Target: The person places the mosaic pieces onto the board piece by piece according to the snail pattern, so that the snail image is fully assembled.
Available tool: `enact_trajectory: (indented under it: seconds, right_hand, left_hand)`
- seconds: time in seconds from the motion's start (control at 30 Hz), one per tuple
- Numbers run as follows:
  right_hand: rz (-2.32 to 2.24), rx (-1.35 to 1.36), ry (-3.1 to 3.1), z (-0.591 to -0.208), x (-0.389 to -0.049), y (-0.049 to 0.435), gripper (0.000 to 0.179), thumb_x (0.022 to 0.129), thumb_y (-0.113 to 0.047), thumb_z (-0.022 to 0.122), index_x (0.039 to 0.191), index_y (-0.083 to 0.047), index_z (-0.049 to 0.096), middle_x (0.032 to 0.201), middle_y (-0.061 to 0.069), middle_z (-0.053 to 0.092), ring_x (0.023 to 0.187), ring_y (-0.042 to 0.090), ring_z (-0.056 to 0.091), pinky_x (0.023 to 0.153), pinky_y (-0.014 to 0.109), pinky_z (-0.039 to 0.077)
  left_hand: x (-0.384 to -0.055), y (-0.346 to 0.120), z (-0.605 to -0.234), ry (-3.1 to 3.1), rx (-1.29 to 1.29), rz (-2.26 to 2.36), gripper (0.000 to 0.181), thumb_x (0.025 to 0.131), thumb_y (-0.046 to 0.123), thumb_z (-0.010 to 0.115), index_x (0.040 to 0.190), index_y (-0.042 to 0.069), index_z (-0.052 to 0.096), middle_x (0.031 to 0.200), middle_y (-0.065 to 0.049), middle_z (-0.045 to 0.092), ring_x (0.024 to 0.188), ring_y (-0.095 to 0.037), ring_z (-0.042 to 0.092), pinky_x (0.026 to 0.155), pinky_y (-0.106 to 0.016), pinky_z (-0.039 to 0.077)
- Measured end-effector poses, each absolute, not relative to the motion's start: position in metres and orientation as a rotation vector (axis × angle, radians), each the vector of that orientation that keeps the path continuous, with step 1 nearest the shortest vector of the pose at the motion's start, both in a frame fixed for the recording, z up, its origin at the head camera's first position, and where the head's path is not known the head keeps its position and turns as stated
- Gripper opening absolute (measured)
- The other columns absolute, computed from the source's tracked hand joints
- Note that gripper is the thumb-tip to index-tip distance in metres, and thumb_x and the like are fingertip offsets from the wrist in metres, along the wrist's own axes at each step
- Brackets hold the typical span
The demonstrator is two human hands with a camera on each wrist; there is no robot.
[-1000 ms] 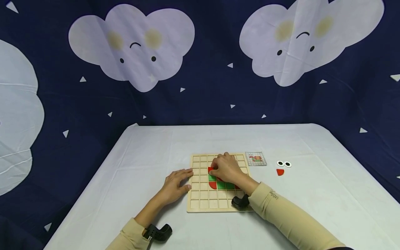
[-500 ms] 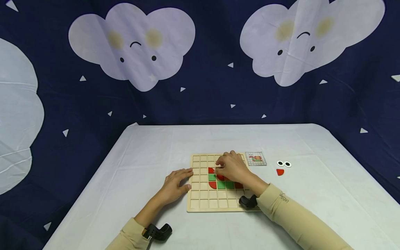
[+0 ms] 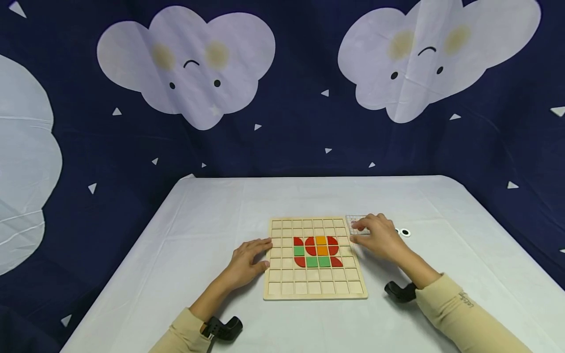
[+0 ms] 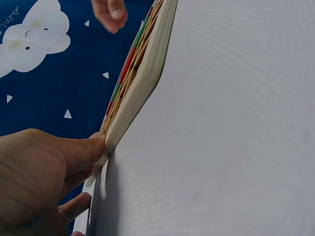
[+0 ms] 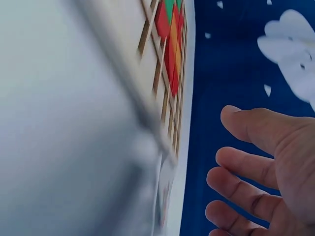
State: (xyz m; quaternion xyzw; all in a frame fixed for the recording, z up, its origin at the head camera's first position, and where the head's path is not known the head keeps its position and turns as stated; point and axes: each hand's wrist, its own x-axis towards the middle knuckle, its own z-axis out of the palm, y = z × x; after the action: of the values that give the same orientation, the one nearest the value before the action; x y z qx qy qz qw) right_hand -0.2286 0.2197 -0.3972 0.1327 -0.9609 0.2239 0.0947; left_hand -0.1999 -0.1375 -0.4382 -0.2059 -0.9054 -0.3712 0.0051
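Note:
A wooden grid board lies flat on the table, with red, green and orange tiles set into its middle cells. Among them are an orange tile, a green tile and a red rounded tile. My left hand rests at the board's left edge, fingers extended, with the thumb and fingertips touching the edge. Off the board's right side, my right hand hovers with loosely bent fingers and nothing between them. It partly covers the small pattern card and an eye piece.
A white cloth covers the table. Behind it hangs a dark blue curtain printed with clouds and small triangles. A black wrist camera sits on the left wrist, and another camera on the right.
My right hand has left the tiles and moved right, off the board toward the card and eye pieces, uncovering the orange tiles. It now hides the loose red piece. The left hand stays put.

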Motion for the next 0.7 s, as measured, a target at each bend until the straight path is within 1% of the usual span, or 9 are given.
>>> enact_trajectory:
  seconds: [0.23,0.33,0.57,0.7]
  right_hand:
    - [0.613,0.259,-2.889,-0.404,-0.22,0.261,0.033,0.079,-0.029,0.073,0.102,-0.005,0.071,0.094,0.012,0.067,0.084,0.025,0.051,0.076,0.044,0.035]
    - [0.576,0.221,-2.894,-0.409,-0.215,0.275,0.033,0.078,-0.029,0.073,0.101,-0.005,0.071,0.092,0.012,0.068,0.084,0.027,0.053,0.075,0.046,0.035]
    - [0.525,0.146,-2.909,-0.415,-0.207,0.3,0.038,0.077,-0.03,0.072,0.103,-0.002,0.07,0.091,0.015,0.066,0.086,0.034,0.053,0.073,0.05,0.034]
    - [0.504,0.126,-2.911,-0.416,-0.204,0.308,0.036,0.077,-0.03,0.072,0.1,-0.002,0.071,0.089,0.015,0.066,0.085,0.037,0.053,0.071,0.051,0.035]
  left_hand:
    - [-0.2,-0.137,-0.439,-2.835,-0.641,-1.169,0.046,0.087,0.012,0.065,0.131,0.006,0.056,0.143,-0.007,0.049,0.135,-0.034,0.036,0.108,-0.06,0.019]
    - [-0.2,-0.137,-0.439,-2.835,-0.639,-1.168,0.046,0.087,0.012,0.066,0.131,0.006,0.056,0.143,-0.006,0.049,0.135,-0.034,0.036,0.108,-0.06,0.02]
    - [-0.201,-0.137,-0.439,-2.836,-0.636,-1.159,0.046,0.086,0.012,0.066,0.131,0.007,0.056,0.143,-0.006,0.049,0.135,-0.034,0.036,0.108,-0.06,0.02]
    - [-0.201,-0.137,-0.439,-2.838,-0.639,-1.158,0.046,0.086,0.013,0.066,0.131,0.007,0.056,0.143,-0.006,0.049,0.135,-0.034,0.036,0.108,-0.06,0.02]
